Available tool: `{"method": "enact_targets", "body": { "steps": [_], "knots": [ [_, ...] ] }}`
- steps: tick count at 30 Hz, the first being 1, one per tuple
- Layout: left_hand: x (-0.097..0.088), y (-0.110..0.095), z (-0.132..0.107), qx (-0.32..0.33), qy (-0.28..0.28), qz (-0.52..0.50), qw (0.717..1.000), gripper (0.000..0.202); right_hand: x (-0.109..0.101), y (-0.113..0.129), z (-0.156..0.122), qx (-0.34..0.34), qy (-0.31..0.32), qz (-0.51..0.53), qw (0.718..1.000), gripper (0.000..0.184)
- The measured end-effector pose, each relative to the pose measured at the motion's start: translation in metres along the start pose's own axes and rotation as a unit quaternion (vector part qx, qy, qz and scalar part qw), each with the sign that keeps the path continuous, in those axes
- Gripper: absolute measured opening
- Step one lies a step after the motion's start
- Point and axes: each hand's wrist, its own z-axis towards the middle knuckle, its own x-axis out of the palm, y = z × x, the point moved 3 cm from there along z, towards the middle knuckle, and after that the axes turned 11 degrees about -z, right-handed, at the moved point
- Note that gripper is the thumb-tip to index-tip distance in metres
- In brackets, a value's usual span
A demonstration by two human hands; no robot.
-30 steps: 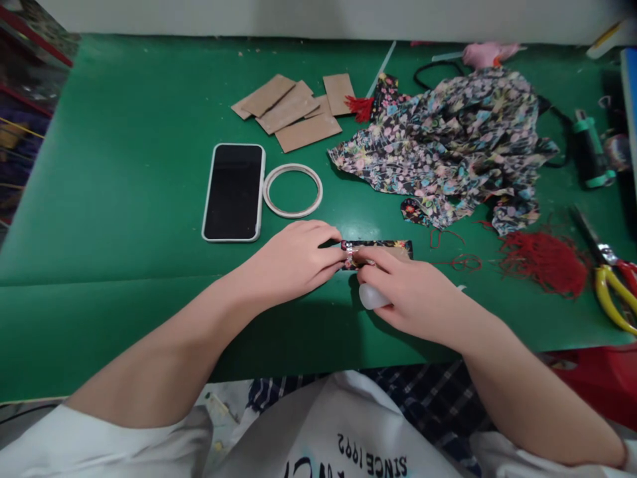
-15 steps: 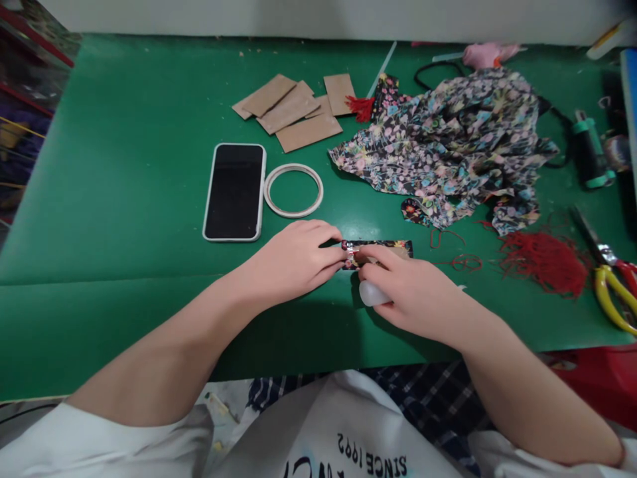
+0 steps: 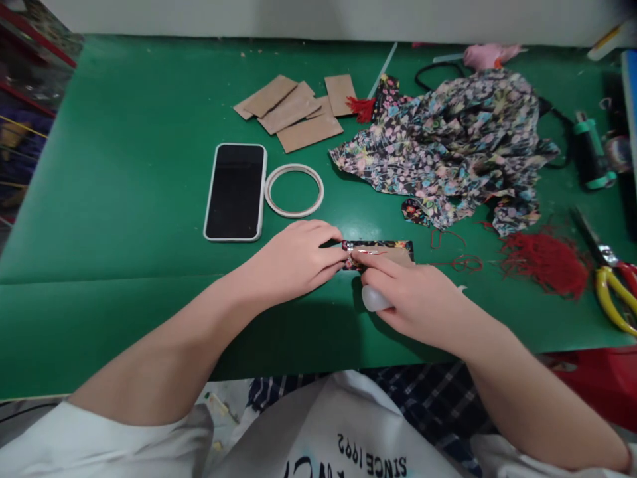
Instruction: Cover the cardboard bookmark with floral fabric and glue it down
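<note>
A small cardboard piece wrapped in dark floral fabric [image 3: 393,250] lies on the green table [image 3: 124,199] in front of me. My left hand [image 3: 293,259] pinches its left end with closed fingers. My right hand [image 3: 413,295] presses on the piece from the right, its fingers curled round a small white bottle [image 3: 374,299] tucked in the palm. A thin red thread shows across the piece near my fingertips.
A phone [image 3: 235,191] and a white tape ring [image 3: 293,190] lie beyond my left hand. Brown card pieces [image 3: 293,109], a heap of floral fabric [image 3: 448,146], red threads [image 3: 542,262], scissors with yellow and red handles [image 3: 610,279] and a black-and-green tool [image 3: 590,149] lie to the right.
My right hand has slid slightly to the right and down, uncovering more of the brown card face. The left hand has stayed in place.
</note>
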Motion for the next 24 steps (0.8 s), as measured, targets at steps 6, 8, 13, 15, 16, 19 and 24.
{"method": "enact_targets", "body": {
  "steps": [6,8,13,15,16,19,24],
  "knots": [
    [-0.004,0.005,-0.004,0.015,-0.018,-0.026,0.999,0.027,-0.003,0.001,0.003,0.02,0.017,0.001,1.0,0.024],
    [-0.007,0.008,-0.006,0.012,-0.023,-0.033,0.999,0.027,-0.003,-0.001,0.004,0.022,0.019,0.016,0.999,0.027],
    [-0.011,0.013,-0.007,0.005,-0.032,-0.026,0.999,0.028,-0.001,-0.007,0.003,0.016,-0.009,0.073,0.997,0.029],
    [-0.011,0.014,-0.006,0.0,-0.038,-0.022,0.999,0.028,-0.002,-0.011,0.003,0.007,-0.02,0.099,0.995,0.028],
    [-0.01,0.013,-0.006,-0.002,-0.037,-0.022,0.999,0.027,-0.003,-0.013,0.003,0.005,-0.024,0.111,0.993,0.028],
    [-0.008,0.011,-0.003,-0.005,-0.023,-0.019,1.0,0.029,-0.003,-0.019,0.005,0.02,-0.025,0.129,0.991,0.026],
    [-0.005,0.011,-0.002,-0.013,-0.016,0.014,1.0,0.025,0.0,-0.024,0.006,0.036,-0.002,0.116,0.993,0.028]
  ]
}}
